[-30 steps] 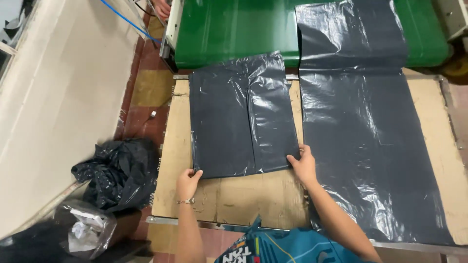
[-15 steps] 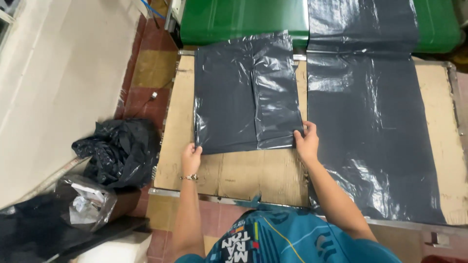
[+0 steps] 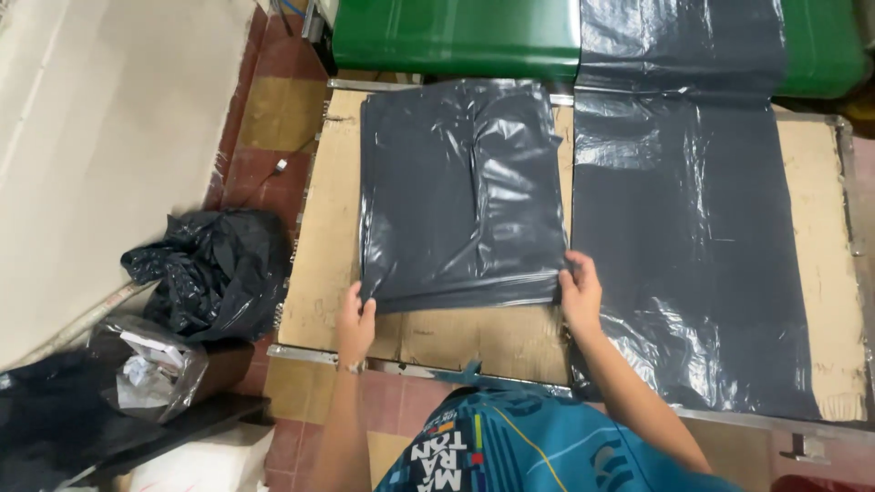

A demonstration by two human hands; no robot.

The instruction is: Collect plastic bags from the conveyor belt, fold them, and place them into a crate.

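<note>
- Far left, on the floor, I see a crumpled black bag heap [image 3: 211,273] and a clear bag [image 3: 150,364] of scraps; neither has moved over the last second.
- My left hand [image 3: 354,321] pinches the near-left corner of the folded bag [image 3: 460,196], thumb on top, fingers closed on the plastic.
- That bag lies flat on the cardboard table [image 3: 333,237], left of centre, its far edge almost at the green machine [image 3: 456,36]. A second ago its near edge sat a little farther from me and looked rumpled; now it runs nearly straight between both hands, so I judge the stack is being squared and pulled taut.
- My right hand [image 3: 581,293] holds the near-right corner, fingers curled over the edge, clenched on the plastic as it was a moment ago.
- Right of it, the long sheet [image 3: 702,246] runs from the machine to the near edge, unchanged and just beside the folded bag.
</note>
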